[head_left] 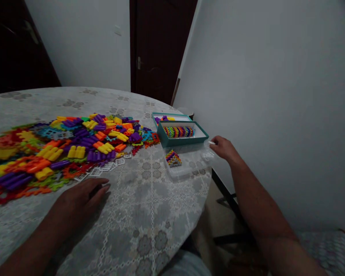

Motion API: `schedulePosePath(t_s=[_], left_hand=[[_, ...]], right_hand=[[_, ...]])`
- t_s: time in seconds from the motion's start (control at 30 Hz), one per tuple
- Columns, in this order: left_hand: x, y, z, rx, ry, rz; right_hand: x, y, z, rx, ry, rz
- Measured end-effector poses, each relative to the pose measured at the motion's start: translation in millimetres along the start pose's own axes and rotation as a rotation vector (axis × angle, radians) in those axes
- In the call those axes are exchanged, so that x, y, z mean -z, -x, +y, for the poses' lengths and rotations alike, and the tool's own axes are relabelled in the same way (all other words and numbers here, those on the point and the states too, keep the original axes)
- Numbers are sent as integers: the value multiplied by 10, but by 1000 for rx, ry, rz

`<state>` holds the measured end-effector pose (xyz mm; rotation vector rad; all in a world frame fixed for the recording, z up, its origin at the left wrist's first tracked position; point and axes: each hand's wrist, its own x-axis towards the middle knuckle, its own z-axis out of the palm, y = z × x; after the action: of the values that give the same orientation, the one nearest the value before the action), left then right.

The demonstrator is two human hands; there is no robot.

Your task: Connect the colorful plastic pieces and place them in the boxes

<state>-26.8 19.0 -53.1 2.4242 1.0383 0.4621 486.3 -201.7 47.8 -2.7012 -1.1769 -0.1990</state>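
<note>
My left hand [81, 195] rests on the tablecloth with nothing in it, its thumb and fingers apart. Just beyond its fingertips lie several white lattice pieces [96, 171] along the edge of a pile of colourful plastic building pieces [77, 149]. At the table's right edge, my right hand [222, 147] is closed in a pinch on a small white plastic piece [211, 143], its shape mostly hidden. Below that hand, more white pieces [208, 156] lie at the right end of a clear plastic tray [176, 175]. A multicoloured triangular block assembly [173, 158] sits in the tray's left part.
Behind the tray stands a green box [184, 142] holding a row of colourful linked pieces [179, 132]. Farther back, a green-rimmed lid [172, 115] has purple and yellow pieces in it. A wall [261, 96] rises close on the right; a dark table leg [225, 189] shows below.
</note>
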Motion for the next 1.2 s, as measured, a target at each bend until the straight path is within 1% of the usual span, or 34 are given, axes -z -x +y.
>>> schedulePosePath(t_s=[0.07,0.13,0.27,0.33,0.4,0.5,0.6,0.67,0.73,0.8,0.83,0.87,0.9,0.97,1.03,1.13,1.2], left_hand=[[33,-9,21,18,-5,24],[61,-18,31,33,-5,42],[83,-24,34,43,-13,36],[77,-22,30,42,-14,32],[65,-19,19,45,-15,40],[43,-17,-12,36,-11,50],[28,-19,-45,13,1,53],[31,-14,-52,17,-8,65],[44,2,-34,34,-24,76],[59,27,0,47,-31,89],[61,38,15,47,-32,91],[58,46,25,53,-43,109],[50,51,27,56,-51,129],[19,56,5,53,-66,183],[-18,62,-34,32,-79,244],[-65,77,-79,0,-86,320],[-89,84,-92,-20,-76,346]], right_hand=[[-56,-78,187,-7,81,-117],[-110,-143,274,14,91,-194],[-194,-258,311,76,63,-297],[-219,-301,317,103,54,-309],[-227,-322,327,113,56,-277],[-190,-296,344,84,79,-174],[-92,-177,302,27,103,-53],[-16,-34,182,23,93,41],[36,163,-48,97,12,157],[47,403,-385,252,-144,252],[35,533,-583,344,-222,257],[14,664,-794,435,-291,230],[-16,792,-1012,523,-352,168],[-95,1022,-1451,691,-432,-10],[-193,1182,-1868,824,-446,-163],[-374,1230,-2404,930,-375,-336],[-517,1134,-2685,945,-332,-383]])
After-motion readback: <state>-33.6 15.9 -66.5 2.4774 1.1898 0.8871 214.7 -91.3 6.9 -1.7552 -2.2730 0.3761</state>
